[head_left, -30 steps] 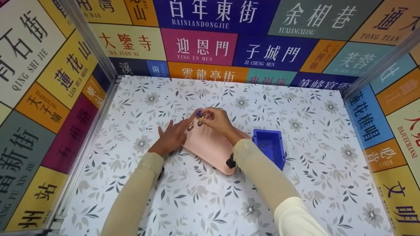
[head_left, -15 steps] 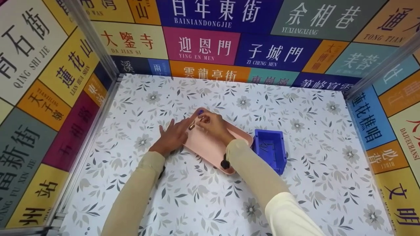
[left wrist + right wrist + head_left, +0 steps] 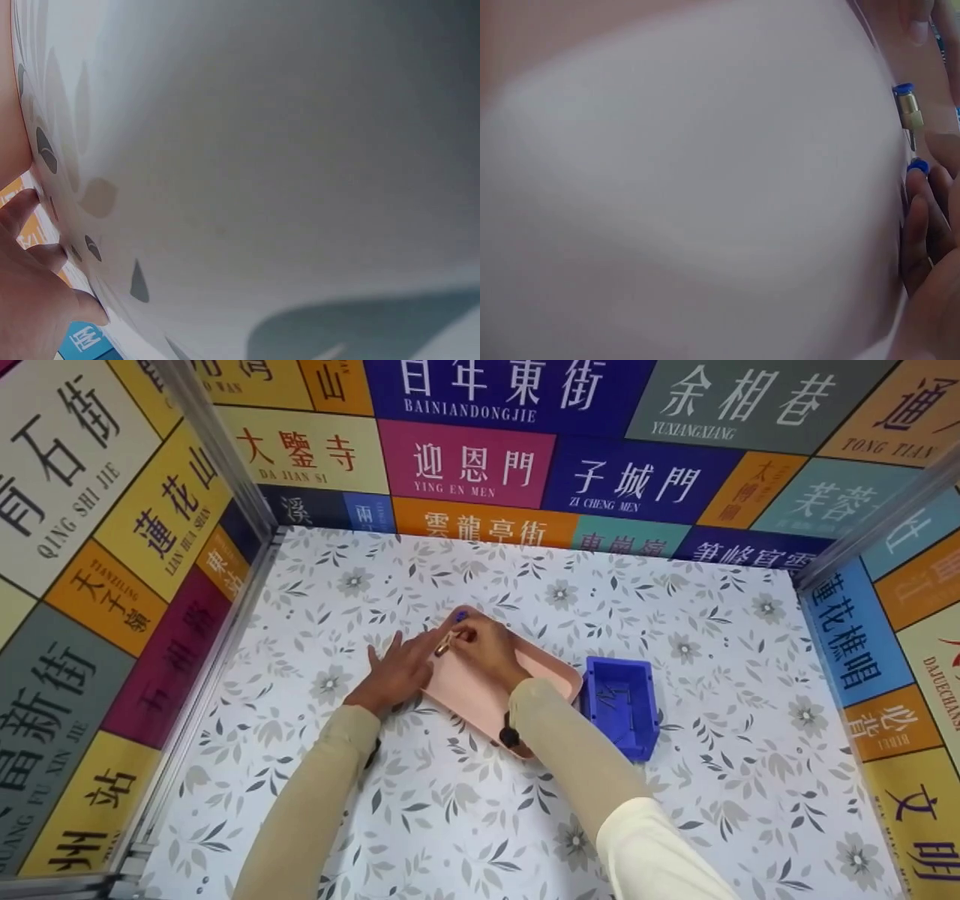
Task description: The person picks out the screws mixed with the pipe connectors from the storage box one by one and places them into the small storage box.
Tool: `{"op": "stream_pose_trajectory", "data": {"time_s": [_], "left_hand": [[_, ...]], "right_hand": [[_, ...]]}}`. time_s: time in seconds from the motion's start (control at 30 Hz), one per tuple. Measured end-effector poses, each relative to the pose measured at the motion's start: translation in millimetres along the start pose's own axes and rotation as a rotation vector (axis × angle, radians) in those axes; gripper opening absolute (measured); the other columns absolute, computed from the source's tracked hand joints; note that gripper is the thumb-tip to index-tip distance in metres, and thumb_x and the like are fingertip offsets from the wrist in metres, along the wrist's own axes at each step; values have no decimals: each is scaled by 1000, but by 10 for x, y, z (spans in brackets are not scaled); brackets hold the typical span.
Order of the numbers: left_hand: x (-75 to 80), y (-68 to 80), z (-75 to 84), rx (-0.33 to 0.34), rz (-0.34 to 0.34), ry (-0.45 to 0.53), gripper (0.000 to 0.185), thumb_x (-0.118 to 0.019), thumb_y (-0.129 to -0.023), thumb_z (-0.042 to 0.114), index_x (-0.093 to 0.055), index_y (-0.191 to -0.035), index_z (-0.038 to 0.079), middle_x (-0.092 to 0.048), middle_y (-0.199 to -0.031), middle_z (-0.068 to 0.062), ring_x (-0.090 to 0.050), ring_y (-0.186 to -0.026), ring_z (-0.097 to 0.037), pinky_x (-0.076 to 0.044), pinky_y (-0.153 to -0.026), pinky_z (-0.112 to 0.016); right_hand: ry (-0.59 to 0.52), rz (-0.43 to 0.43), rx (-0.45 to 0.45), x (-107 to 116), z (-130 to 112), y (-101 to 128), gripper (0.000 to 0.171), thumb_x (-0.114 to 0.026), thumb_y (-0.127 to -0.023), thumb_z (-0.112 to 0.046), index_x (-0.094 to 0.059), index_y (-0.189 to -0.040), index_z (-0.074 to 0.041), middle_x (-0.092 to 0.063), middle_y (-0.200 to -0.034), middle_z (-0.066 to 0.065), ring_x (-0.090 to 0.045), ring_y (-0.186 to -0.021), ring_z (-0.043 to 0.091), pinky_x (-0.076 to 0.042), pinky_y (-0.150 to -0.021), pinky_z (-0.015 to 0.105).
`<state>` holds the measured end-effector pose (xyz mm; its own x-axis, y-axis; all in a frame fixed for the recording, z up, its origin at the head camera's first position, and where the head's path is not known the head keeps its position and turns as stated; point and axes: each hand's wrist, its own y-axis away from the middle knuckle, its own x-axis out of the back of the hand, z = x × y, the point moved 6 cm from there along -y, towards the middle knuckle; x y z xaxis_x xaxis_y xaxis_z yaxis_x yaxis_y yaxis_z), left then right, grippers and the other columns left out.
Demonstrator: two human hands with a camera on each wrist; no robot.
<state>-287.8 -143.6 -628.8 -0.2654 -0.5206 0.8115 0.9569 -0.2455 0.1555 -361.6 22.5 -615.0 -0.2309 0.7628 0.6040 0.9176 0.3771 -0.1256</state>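
A pink tray (image 3: 551, 664) lies slanted on the table, with small brass push-in fittings at its far left end. My left hand (image 3: 394, 671) lies over the tray's left edge, fingers spread, fingertips near a brass fitting (image 3: 442, 649). My right hand (image 3: 480, 649) is curled over the same end, thumb and fingertips pinching a small fitting with a blue collar (image 3: 919, 166), mostly hidden by the fingers. In the right wrist view, the other fitting (image 3: 910, 111) shows its blue collar and brass body. Another blue collar (image 3: 460, 616) shows at the tray's far corner.
A blue bin (image 3: 641, 697) with several thin metal pins (image 3: 615, 697) in it stands right of the tray. The floral-patterned table (image 3: 720, 780) is bounded by sign-covered panels (image 3: 472, 465) at the back and both sides.
My right hand has lowered onto the fittings and drawn close to the one beside my left hand. The left hand keeps its place on the tray. The view has shifted slightly.
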Motion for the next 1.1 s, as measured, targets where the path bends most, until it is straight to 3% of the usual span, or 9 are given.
{"op": "stream_pose_trajectory", "data": {"time_s": [0.37,0.53,0.67,0.83,0.97,1.1], "left_hand": [[10,14,-16,-73,23,-28,58,-32,-109,51,-5,-160,54,-24,-170,6,-3,-154,-55,7,-105,-88],[5,13,-23,-59,23,-1,55,-27,-109,54,-7,-160,55,-24,-170,8,-1,-155,-53,9,-106,-87],[0,18,-31,-49,29,1,54,-26,-109,55,-7,-159,56,-25,-170,9,-1,-156,-51,9,-107,-86],[8,1,-17,-51,46,4,54,-27,-109,51,-4,-158,59,-25,-169,12,-3,-155,-54,10,-106,-86],[9,-8,-13,-51,50,14,54,-26,-109,51,-3,-157,60,-26,-168,14,-5,-153,-56,13,-105,-86],[3,4,-19,-54,45,18,54,-25,-109,52,-2,-157,60,-24,-169,14,-5,-154,-56,13,-105,-86]], "right_hand": [[207,22,38,-54,-58,-22,20,-83,-87,-22,-80,-103,-10,-72,-108,4,-67,-92,17,-56,-82,31],[253,6,107,-66,-121,-25,25,-87,-82,-29,-81,-101,-13,-69,-114,2,-66,-90,17,-55,-80,32],[294,-15,149,-72,-153,-15,16,-85,-85,-26,-83,-100,-20,-67,-125,1,-64,-103,16,-54,-90,33],[280,-32,142,-67,-154,-6,12,-84,-87,-23,-83,-96,-16,-63,-137,5,-61,-120,20,-50,-103,34],[292,-26,161,-63,-157,-10,8,-85,-85,-21,-83,-87,-13,-66,-130,7,-62,-119,22,-51,-102,34],[335,-18,194,-61,-165,-3,8,-84,-84,-18,-82,-80,-11,-72,-109,6,-65,-105,23,-53,-94,36]]}}
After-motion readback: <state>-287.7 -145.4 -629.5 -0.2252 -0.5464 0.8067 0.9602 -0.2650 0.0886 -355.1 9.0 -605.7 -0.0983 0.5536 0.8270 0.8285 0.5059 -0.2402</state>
